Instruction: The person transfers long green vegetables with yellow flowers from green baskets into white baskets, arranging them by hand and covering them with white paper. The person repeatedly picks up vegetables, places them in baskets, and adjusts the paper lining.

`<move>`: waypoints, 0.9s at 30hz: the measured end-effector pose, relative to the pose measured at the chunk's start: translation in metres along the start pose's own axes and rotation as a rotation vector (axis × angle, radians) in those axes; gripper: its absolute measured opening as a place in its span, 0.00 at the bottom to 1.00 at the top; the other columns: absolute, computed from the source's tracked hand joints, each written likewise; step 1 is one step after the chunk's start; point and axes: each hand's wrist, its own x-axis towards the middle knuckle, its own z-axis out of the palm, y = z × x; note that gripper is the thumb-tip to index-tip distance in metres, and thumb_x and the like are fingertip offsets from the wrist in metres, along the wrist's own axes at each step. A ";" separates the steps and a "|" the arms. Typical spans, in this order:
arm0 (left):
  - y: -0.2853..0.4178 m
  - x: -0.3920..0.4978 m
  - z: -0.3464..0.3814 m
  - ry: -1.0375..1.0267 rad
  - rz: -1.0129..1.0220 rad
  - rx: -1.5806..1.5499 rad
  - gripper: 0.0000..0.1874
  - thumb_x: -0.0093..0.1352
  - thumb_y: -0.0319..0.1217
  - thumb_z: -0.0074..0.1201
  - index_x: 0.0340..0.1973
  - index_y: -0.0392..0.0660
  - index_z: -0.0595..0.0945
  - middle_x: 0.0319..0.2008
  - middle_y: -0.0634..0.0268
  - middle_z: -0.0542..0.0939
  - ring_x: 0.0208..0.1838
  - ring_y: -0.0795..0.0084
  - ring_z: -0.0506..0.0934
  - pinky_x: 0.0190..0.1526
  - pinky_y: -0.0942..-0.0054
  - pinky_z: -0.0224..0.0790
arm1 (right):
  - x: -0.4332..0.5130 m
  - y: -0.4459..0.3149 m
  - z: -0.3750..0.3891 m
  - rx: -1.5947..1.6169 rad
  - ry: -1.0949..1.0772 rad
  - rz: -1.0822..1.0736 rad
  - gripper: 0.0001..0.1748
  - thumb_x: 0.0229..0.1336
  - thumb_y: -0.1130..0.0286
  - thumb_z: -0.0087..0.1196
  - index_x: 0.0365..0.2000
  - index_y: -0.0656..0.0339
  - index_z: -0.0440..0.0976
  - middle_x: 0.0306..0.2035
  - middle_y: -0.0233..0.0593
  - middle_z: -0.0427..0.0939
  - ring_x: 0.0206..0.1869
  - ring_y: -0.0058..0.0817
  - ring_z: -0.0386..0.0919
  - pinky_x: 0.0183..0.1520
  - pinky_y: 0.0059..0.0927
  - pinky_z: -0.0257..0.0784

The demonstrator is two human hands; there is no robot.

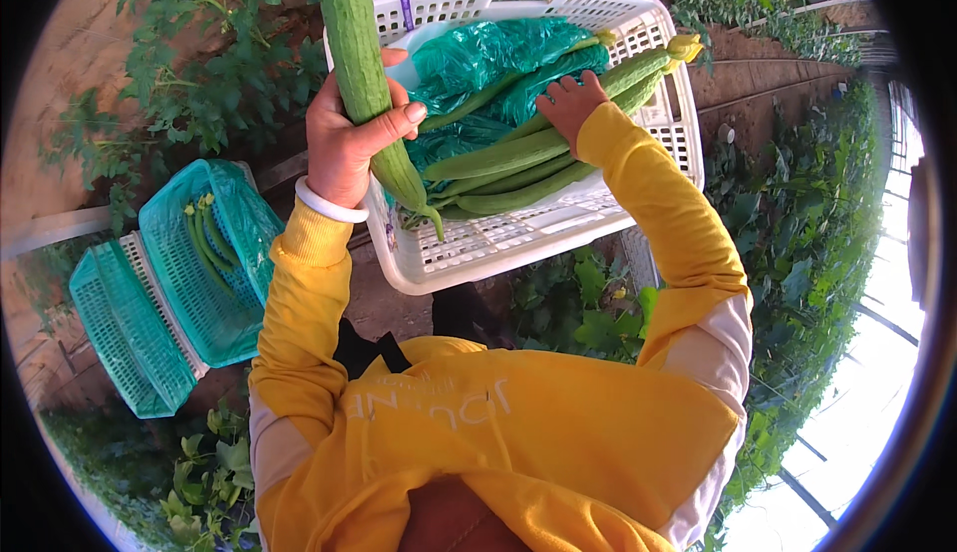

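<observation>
My left hand [336, 148] is wrapped around a large green sponge gourd [359, 59], held over the left side of a white plastic crate [463, 277]. Its stem end points down toward me, and the upper end leaves the picture. Inside the crate, my right hand [574, 107] rests on several long gourds [497, 156], with its fingers bent over them; whether it grips one is hidden. A yellow blossom [684, 47] tips the gourds at the crate's right rim. Crumpled green plastic film [486, 51] lies behind and beneath the gourds.
To my left stands a crate lined with green plastic [176, 283], holding several slim gourds [211, 242]. Another green-lined crate [127, 328] adjoins it. Leafy plants [217, 66] grow beyond the white crate, and dense vines [807, 216] line the right side.
</observation>
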 end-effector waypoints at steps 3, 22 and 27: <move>0.005 0.001 -0.004 -0.057 -0.031 -0.157 0.20 0.59 0.18 0.69 0.45 0.38 0.78 0.29 0.66 0.80 0.29 0.72 0.79 0.35 0.72 0.74 | -0.007 0.017 -0.041 -0.192 0.355 -0.003 0.20 0.48 0.66 0.63 0.44 0.51 0.74 0.42 0.32 0.74 0.52 0.34 0.73 0.69 0.64 0.56; 0.138 -0.146 -0.243 -0.617 -0.108 -0.572 0.36 0.69 0.34 0.57 0.71 0.34 0.65 0.70 0.47 0.69 0.73 0.53 0.67 0.70 0.54 0.60 | -0.006 -0.238 -0.462 -0.419 0.787 -0.660 0.15 0.42 0.72 0.58 0.36 0.53 0.75 0.39 0.31 0.76 0.50 0.29 0.76 0.73 0.59 0.59; 0.128 -0.249 -0.331 -0.604 -0.048 -0.811 0.49 0.66 0.47 0.64 0.74 0.38 0.58 0.68 0.48 0.69 0.65 0.54 0.75 0.63 0.52 0.69 | 0.084 -0.401 -0.482 -0.331 0.846 -0.975 0.16 0.46 0.72 0.56 0.40 0.52 0.76 0.39 0.26 0.74 0.51 0.25 0.74 0.76 0.53 0.57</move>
